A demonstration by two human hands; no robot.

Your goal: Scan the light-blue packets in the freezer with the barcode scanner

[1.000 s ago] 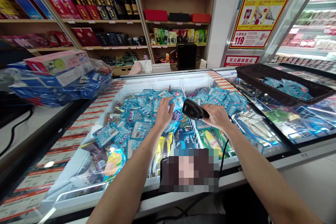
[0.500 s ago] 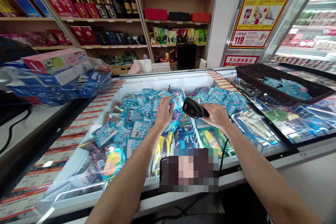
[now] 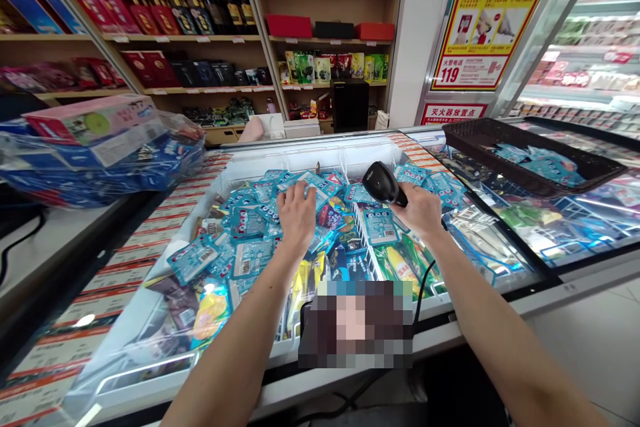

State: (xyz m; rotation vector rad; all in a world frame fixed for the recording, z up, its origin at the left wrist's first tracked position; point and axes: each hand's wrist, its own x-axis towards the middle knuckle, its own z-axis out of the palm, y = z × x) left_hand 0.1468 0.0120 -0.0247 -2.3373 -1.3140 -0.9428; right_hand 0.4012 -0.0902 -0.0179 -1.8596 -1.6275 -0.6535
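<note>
My right hand (image 3: pixel 420 213) is wrapped round the handle of a black barcode scanner (image 3: pixel 381 181), raised over the right part of a chest freezer (image 3: pixel 250 159). The scanner's head points left. My left hand (image 3: pixel 297 210), its fingers apart, reaches palm down over a heap of light blue food packets (image 3: pixel 247 220). The fingertips are at a packet, but whether they touch it I cannot tell. Below the scanner a single blue packet (image 3: pixel 380 223) lies face up beside the white wire divider (image 3: pixel 367 247).
A dark basket (image 3: pixel 475 140) with blue packets rests on the freezer at right. Plastic-wrapped boxes (image 3: pixel 100 140) stand at left. A blurred-out device (image 3: pixel 357 327) sits at the front edge, near the black cable (image 3: pixel 423 290). Stocked shelves (image 3: pixel 165 37) line the back.
My left hand has moved slightly left over the packets. My right hand has lifted the scanner up and to the right, uncovering the packet beneath it.
</note>
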